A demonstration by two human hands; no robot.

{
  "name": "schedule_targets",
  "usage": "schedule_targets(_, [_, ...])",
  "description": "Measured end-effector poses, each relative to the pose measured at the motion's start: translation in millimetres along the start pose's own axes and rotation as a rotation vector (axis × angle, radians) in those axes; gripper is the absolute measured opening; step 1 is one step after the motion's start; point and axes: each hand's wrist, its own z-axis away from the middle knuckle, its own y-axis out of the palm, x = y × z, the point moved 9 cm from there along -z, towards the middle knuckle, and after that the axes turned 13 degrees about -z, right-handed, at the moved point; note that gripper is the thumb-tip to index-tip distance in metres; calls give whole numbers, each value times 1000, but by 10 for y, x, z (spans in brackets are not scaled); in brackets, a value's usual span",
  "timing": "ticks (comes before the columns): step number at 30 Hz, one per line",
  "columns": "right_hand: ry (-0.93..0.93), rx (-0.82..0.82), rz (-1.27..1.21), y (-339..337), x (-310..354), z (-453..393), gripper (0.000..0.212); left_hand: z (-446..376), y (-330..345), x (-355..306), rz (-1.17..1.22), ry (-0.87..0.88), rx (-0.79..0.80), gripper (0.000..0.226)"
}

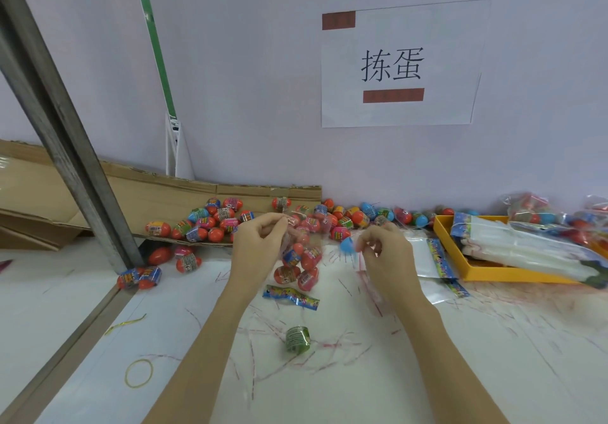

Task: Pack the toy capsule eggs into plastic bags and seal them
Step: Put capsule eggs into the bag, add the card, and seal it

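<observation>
Head view shows the left hand (260,242) raised over the desk (460,358), its fingertips pinched on the top edge of a clear plastic bag (301,259) that hangs below it with several capsule eggs already inside. The right hand (383,246) is level with it, fingers curled in a fine pinch on what looks like a thin strip or the bag's other lip; the film is too clear and blurred to say which. A blue egg (346,246) shows just left of that hand's fingers, but I cannot tell if the grip has it.

More loose eggs (210,223) lie in a heap on a flattened cardboard sheet (158,193) behind the hands, and empty bags are stacked in a yellow tray (442,236) to the right.

Risks, as I judge them:
- The loaded bag hangs from one pinched edge — if that pinch slips, the eggs would drop and roll among the loose ones.
- If the mouth is closed unevenly, a gap would be left and an egg could work out.
- Red thread-like scraps (296,348) litter the desk — one could get caught in the seal.
</observation>
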Motion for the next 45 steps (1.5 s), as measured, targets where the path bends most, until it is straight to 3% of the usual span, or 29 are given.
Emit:
schedule_targets(3, [-29, 128, 23, 140, 75, 35, 38, 7, 9, -1, 9, -6, 14, 20])
schedule_targets(8, [-73, 201, -14, 223, 172, 86, 43, 11, 12, -19, -6, 6, 17, 21])
schedule_targets(15, [-48, 85, 63, 144, 64, 11, 14, -5, 27, -6, -30, 31, 26, 23])
schedule_targets(20, [-33, 95, -11, 152, 74, 32, 32, -16, 66, -4, -63, 48, 50, 20])
schedule_targets(25, [-55, 95, 50, 175, 77, 20, 30, -15, 73, 27, -54, 17, 65, 19])
schedule_targets(29, [-54, 55, -84, 123, 119, 33, 26, -26, 98, 69, 0, -21, 93, 19])
schedule_targets(34, [111, 163, -488, 285, 102, 94, 27, -16, 103, 43, 56, 16, 80, 30])
schedule_targets(37, [158, 199, -654, 357, 166, 117, 29, -24, 144, 86, 72, 1, 100, 19])
schedule_targets(41, [40, 139, -577, 295, 210, 129, 11, -17, 186, 123, 120, -45, 134, 17])
schedule_targets(45, [59, 87, -566, 268, 125, 129, 16, -18, 265, 203, 190, -167, 264, 27])
